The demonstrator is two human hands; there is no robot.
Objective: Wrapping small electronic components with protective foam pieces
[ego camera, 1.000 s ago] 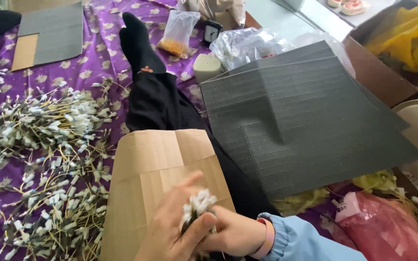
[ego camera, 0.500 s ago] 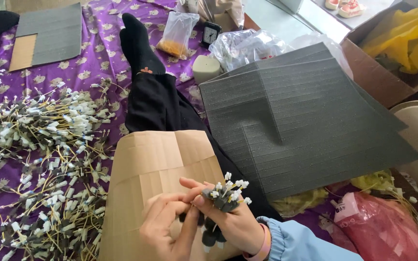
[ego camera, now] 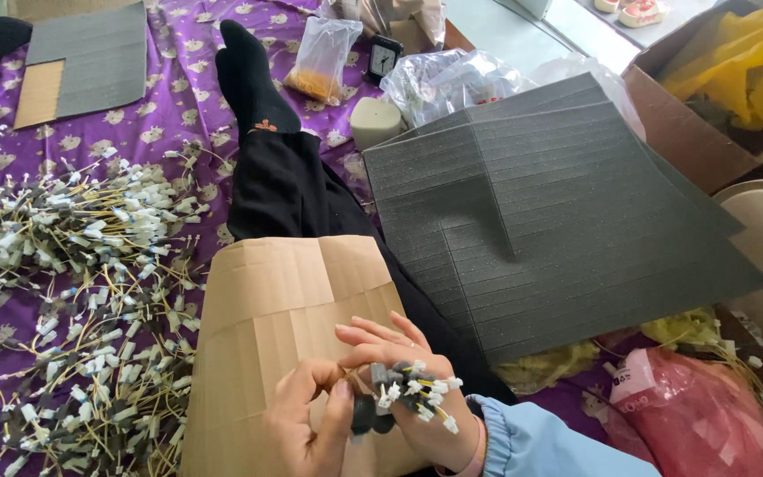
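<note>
1. The right hand (ego camera: 417, 397), at the bottom centre of the frame, is closed around a bundle of small wired connectors (ego camera: 404, 397); their white and dark plug ends fan out above its fingers toward the right
2. The left hand (ego camera: 311, 424), just left of it, has thumb and fingers pinched on the same bundle, so both hands touch it
3. Both hands are over a creased sheet of brown cardboard (ego camera: 284, 309) that lies across the person's lap in the lower centre
4. A light blue sleeve (ego camera: 540, 442) with a gathered cuff covers the right wrist at the bottom right
5. The person's leg in black trousers (ego camera: 284, 190) runs from the cardboard toward the upper centre and ends in a black sock (ego camera: 249, 75)
6. A large heap of loose connectors with yellow wires (ego camera: 81, 291) spreads over the purple patterned cloth (ego camera: 161, 115) along the left side of the frame
7. A stack of dark grey foam sheets (ego camera: 549, 212) fills the right centre, its near edge just beside the leg
8. In the upper centre stand a clear bag with orange contents (ego camera: 321, 57), a small black clock (ego camera: 383, 60) and a crumpled clear plastic bag (ego camera: 452, 84)
9. A pink plastic bag (ego camera: 708, 415) lies in the lower right corner, and an open cardboard box holding yellow plastic (ego camera: 735, 71) sits in the upper right
</note>
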